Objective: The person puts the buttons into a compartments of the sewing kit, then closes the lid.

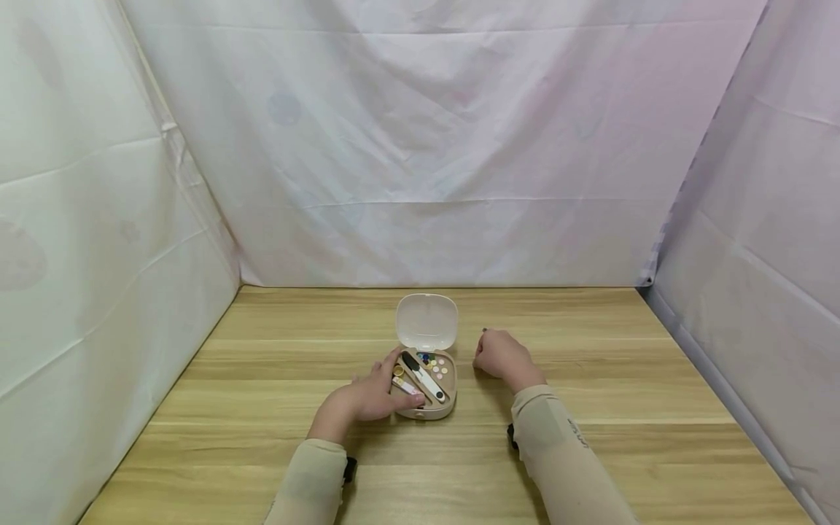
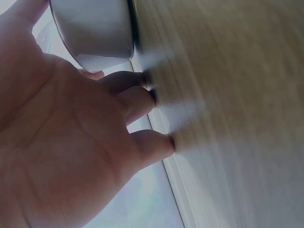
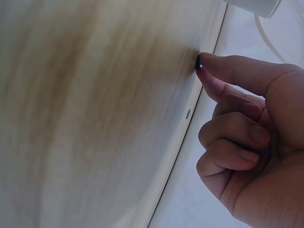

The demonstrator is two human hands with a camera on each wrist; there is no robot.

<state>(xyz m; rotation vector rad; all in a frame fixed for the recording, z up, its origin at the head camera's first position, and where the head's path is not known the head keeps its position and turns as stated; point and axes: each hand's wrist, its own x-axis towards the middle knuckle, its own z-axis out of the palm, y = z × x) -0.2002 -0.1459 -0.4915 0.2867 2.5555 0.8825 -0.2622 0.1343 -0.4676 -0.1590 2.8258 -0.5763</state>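
Observation:
A sewing box [image 1: 425, 414] stands on the table with its translucent lid [image 1: 426, 321] raised at the back. Inside lie white thread snips [image 1: 429, 383] with a dark tip, several small coloured buttons [image 1: 440, 364] and a yellow ring-shaped piece [image 1: 398, 370]. My left hand [image 1: 374, 394] rests spread at the box's left side, thumb over the front rim; in the left wrist view its other fingertips [image 2: 166, 145] reach the tabletop. Right of the box, my right hand [image 1: 504, 357] pinches a small dark piece [image 3: 198, 61] between thumb and index finger at the tabletop; its other fingers are curled.
Another tiny dark piece [image 1: 485, 330] lies on the wooden table [image 1: 590, 350] just past my right hand. White cloth [image 1: 420, 146] hangs behind the table and along both sides.

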